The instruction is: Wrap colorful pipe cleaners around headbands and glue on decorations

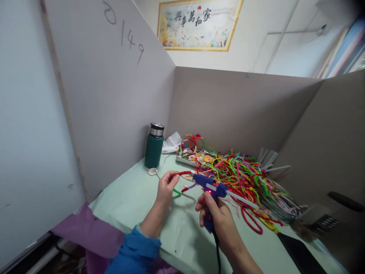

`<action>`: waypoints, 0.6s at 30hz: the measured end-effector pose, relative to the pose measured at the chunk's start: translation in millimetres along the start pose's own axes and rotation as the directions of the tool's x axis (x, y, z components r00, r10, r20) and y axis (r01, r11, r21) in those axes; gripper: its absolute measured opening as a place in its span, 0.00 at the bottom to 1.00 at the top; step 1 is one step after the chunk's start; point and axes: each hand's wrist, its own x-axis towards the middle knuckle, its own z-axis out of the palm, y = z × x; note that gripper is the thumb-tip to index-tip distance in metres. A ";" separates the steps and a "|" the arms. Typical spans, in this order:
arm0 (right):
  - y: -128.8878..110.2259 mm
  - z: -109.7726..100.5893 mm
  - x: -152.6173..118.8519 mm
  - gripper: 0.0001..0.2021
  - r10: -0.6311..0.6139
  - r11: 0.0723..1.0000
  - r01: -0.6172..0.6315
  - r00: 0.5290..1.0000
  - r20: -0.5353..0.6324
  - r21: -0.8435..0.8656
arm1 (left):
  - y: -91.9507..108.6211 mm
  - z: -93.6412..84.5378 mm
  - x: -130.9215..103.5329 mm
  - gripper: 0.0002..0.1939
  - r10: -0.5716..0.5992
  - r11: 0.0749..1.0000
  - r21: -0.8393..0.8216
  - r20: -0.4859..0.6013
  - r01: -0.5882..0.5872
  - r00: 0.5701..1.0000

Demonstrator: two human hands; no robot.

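My left hand (167,185) is closed in a pinch on a red pipe cleaner (184,173), whose free end points right. In my right hand (212,211) is a blue hot glue gun (209,183), gripped by its handle. A small red light glows on its body, and a clear glue stick (242,199) sticks out of its back. The nozzle is at the red pipe cleaner's end; whether they touch I cannot tell. Below hangs a piece with green (177,192) and purple parts, close to my left fingers; how it joins the red one is unclear.
A dark green bottle (154,148) stands at the back left, with a white disc (153,171) before it. A tray (185,161) of small pieces is at the back. Many coloured pipe cleaners (251,175) lie heaped at the right, near a black flat object (300,253). Grey partitions (228,110) surround the table.
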 end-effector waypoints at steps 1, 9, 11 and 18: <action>0.0 -1.9 -1.1 0.26 -0.009 1.000 0.009 1.000 0.003 -0.019 | -0.2 -0.5 0.5 0.11 0.000 1.000 -0.002 -0.010 0.000 1.000; 25.3 -42.1 -5.4 0.16 -0.125 0.681 0.189 0.982 0.142 -0.707 | -4.9 -4.8 6.2 0.12 0.027 0.998 -0.052 -0.175 -0.036 0.984; 40.0 -51.7 -1.9 0.09 -0.151 0.393 0.192 0.978 0.143 -0.899 | -4.7 -5.7 7.5 0.11 0.043 0.995 -0.078 -0.211 -0.061 0.977; 37.4 -70.9 15.2 0.16 0.098 0.079 0.233 0.966 0.240 -0.969 | -8.7 -9.3 10.8 0.13 0.104 0.979 -0.137 -0.291 -0.149 0.951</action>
